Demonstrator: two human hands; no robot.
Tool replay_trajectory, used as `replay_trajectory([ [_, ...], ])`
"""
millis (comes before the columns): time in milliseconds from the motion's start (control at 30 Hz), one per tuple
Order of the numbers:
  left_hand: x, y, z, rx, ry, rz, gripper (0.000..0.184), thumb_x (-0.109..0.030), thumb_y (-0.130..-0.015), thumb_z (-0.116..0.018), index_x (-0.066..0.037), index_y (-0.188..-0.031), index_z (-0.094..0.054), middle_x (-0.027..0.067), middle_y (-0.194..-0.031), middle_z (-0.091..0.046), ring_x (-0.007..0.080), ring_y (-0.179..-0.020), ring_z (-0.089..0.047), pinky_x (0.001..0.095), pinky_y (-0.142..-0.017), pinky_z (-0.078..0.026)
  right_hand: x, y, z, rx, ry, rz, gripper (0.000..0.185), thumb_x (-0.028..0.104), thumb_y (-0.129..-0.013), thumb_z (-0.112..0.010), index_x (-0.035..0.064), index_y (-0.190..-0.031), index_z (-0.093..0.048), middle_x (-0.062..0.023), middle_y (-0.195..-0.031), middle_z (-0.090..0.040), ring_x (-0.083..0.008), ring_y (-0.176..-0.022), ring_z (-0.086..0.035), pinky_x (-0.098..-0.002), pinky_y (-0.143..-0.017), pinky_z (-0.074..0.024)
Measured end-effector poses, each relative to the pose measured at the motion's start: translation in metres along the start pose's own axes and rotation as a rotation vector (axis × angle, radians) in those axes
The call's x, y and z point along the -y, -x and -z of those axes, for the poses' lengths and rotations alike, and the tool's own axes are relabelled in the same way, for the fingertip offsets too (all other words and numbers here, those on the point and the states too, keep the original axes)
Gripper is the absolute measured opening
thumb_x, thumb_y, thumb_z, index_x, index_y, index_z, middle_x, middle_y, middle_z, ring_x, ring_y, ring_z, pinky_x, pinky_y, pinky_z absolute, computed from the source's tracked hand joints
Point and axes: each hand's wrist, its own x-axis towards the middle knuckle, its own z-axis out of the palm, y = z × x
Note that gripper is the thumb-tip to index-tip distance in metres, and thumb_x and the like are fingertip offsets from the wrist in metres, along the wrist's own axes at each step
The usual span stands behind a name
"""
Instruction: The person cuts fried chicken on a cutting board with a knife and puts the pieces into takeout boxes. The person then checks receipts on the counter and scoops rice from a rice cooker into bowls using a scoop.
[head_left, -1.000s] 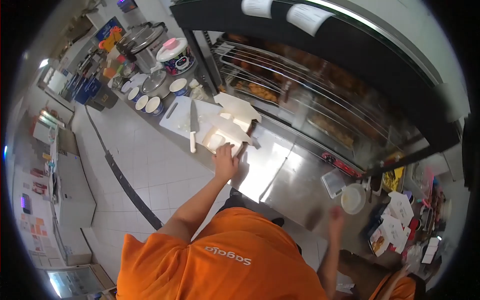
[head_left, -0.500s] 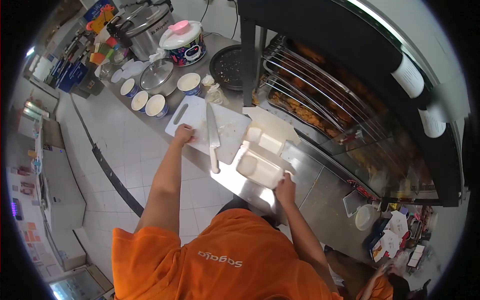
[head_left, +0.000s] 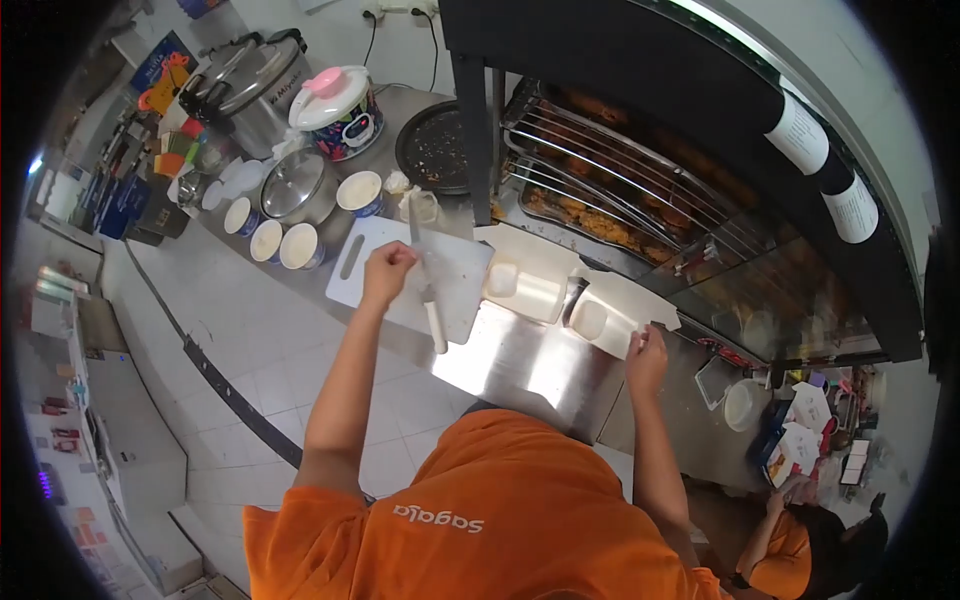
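My right hand (head_left: 648, 352) pinches the right edge of an open cardboard takeaway box (head_left: 612, 330) with a small light round-cornered shape inside. Left of it stands a second open takeaway box (head_left: 538, 296), with a similar small pale shape in one corner. Over the white cutting board (head_left: 458, 270), my left hand (head_left: 390, 272) is closed, fingertips together; whatever it may hold is too small to make out. Right beside those fingers lies a knife (head_left: 436, 325), its pale handle reaching past the board's near edge and part of its blade behind the hand.
Several blue paper cups (head_left: 300, 246) with pale contents stand left of the board, near a lidded metal pot (head_left: 297, 187). Behind are a flowered cooker (head_left: 340, 120), a pressure cooker (head_left: 245, 95) and a dark round tray (head_left: 435, 150). A heated display case (head_left: 600, 190) holds food. A co-worker (head_left: 790, 550) is at lower right.
My right hand has moved the nearer box back and to the right, beside the other one, with its lid now spread behind. My left hand has shifted right, close to the knife.
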Motion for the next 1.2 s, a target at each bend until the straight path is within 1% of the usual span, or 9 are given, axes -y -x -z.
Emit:
replay_trajectory([
  [200,-0.113,0.08,-0.062,0.139,0.168,-0.222,0.007,-0.001,-0.089,-0.067,-0.001,-0.093,-0.073,0.0014,-0.081,-0.07,0.0072,-0.075,-0.061,0.0231,-0.066,-0.047,0.123,0.033,0.018,0.646,-1.051,-0.02,0.021,0.004,-0.094,-0.058,-0.0032,-0.112,-0.067,-0.0085,-0.104,-0.071,-0.0156,-0.097,-0.066,-0.0309,-0.086,-0.0541],
  [267,-0.148,0.121,-0.087,0.231,0.156,-0.269,0.009,0.002,-0.088,-0.067,-0.002,-0.095,-0.073,0.0059,-0.088,-0.072,0.0109,-0.077,-0.065,0.0255,-0.068,-0.051,0.144,0.034,0.014,0.733,-1.046,0.056,0.022,0.001,-0.098,-0.052,-0.0023,-0.115,-0.066,-0.0107,-0.113,-0.069,-0.0166,-0.101,-0.066,-0.0307,-0.086,-0.0543],
  [400,-0.172,0.185,-0.13,0.383,0.093,-0.409,0.012,0.0,-0.083,-0.075,0.003,-0.093,-0.069,0.0121,-0.087,-0.07,0.0166,-0.07,-0.065,0.0285,-0.062,-0.052,0.123,0.041,-0.005,0.78,-1.495,-0.522,0.024,0.006,-0.103,-0.049,-0.0046,-0.119,-0.063,-0.0151,-0.123,-0.065,-0.0207,-0.108,-0.065,-0.0321,-0.088,-0.0546],
  [500,-0.169,0.208,-0.151,0.496,0.019,-0.291,0.01,-0.002,-0.084,-0.075,0.002,-0.091,-0.07,0.0122,-0.086,-0.07,0.016,-0.067,-0.063,0.0281,-0.061,-0.051,0.11,0.046,0.005,0.519,-1.615,-0.729,0.032,0.015,-0.105,-0.049,-0.0053,-0.13,-0.056,-0.0169,-0.124,-0.064,-0.0253,-0.112,-0.065,-0.0322,-0.089,-0.0548],
  [700,-0.191,0.216,-0.172,0.593,0.127,-0.309,0.009,-0.005,-0.085,-0.075,0.001,-0.089,-0.07,0.0086,-0.082,-0.068,0.0132,-0.07,-0.06,0.0266,-0.064,-0.048,0.075,0.048,0.039,0.883,-1.914,-0.753,0.056,0.05,-0.105,-0.039,0.0122,-0.146,-0.046,-0.0178,-0.143,-0.05,-0.0263,-0.129,-0.053,-0.0376,-0.101,-0.0487],
  [800,-0.194,0.22,-0.178,0.736,0.163,-0.256,0.007,-0.004,-0.086,-0.075,0.0,-0.09,-0.07,0.0061,-0.084,-0.067,0.0105,-0.074,-0.058,0.0253,-0.066,-0.047,0.074,0.047,0.047,0.707,-1.748,-0.572,0.071,0.064,-0.1,-0.032,0.0166,-0.153,-0.036,-0.0189,-0.149,-0.042,-0.0277,-0.131,-0.048,-0.0414,-0.106,-0.0443],
  [900,-0.192,0.228,-0.185,0.833,0.161,-0.203,0.006,-0.002,-0.087,-0.073,0.0,-0.091,-0.069,0.0046,-0.086,-0.067,0.0082,-0.076,-0.056,0.0241,-0.068,-0.046,0.073,0.043,0.056,0.534,-1.426,-0.558,0.074,0.065,-0.1,-0.029,0.0173,-0.156,-0.028,-0.0198,-0.149,-0.042,-0.0291,-0.132,-0.047,-0.044,-0.106,-0.0429],
  [1033,-0.207,0.227,-0.184,0.911,0.202,-0.185,0.005,0.001,-0.087,-0.072,0.0,-0.09,-0.068,0.0039,-0.085,-0.066,0.0072,-0.077,-0.056,0.0235,-0.068,-0.046,0.083,0.044,0.086,0.734,-1.595,-0.438,0.083,0.076,-0.095,-0.022,0.0214,-0.157,-0.03,-0.0186,-0.152,-0.039,-0.0326,-0.136,-0.043,-0.0457,-0.106,-0.0406],
  [1200,-0.236,0.242,-0.159,1.012,0.168,-0.254,0.004,0.004,-0.087,-0.07,0.001,-0.089,-0.067,0.0052,-0.086,-0.065,0.0103,-0.081,-0.062,0.0254,-0.071,-0.05,0.093,0.048,0.075,0.73,-1.7,-0.429,0.081,0.073,-0.095,-0.034,0.0222,-0.157,-0.028,-0.0156,-0.156,-0.035,-0.0334,-0.142,-0.035,-0.0462,-0.117,-0.0264],
])
